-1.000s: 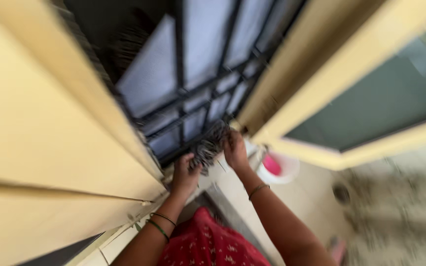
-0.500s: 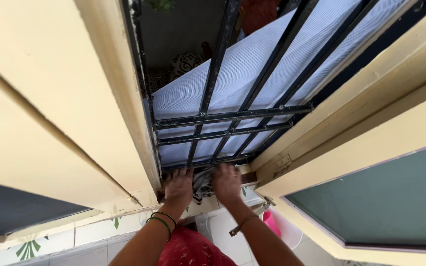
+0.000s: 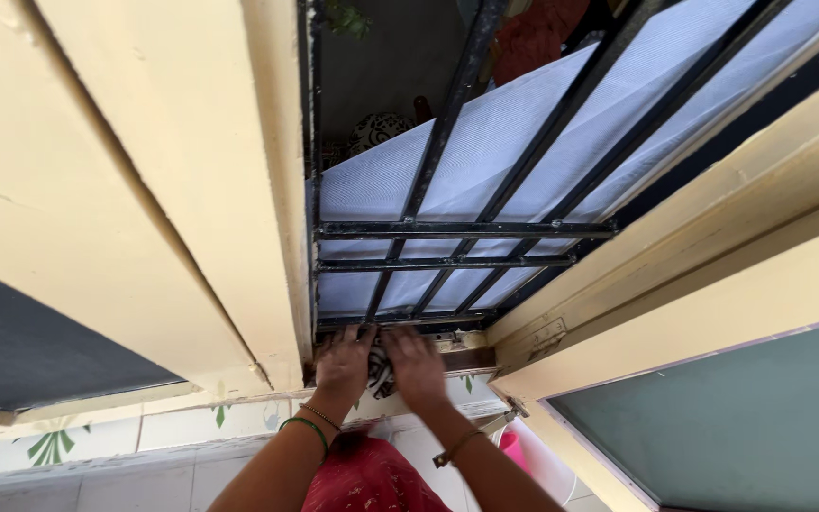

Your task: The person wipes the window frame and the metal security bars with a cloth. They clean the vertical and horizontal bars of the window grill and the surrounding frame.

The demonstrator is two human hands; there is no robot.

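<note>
No package, label, sign or display screen shows anywhere in the head view.

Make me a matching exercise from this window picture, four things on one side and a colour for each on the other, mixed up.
Things:
1. window grille
2. window frame
3. bangle on the left wrist
4. bucket

Colours:
A. pink
B. black
C. green
D. pale yellow

Pairs: 1-B, 2-D, 3-C, 4-A

Both hands, left hand and right hand, press a patterned cloth on the sill under the grille.
</note>
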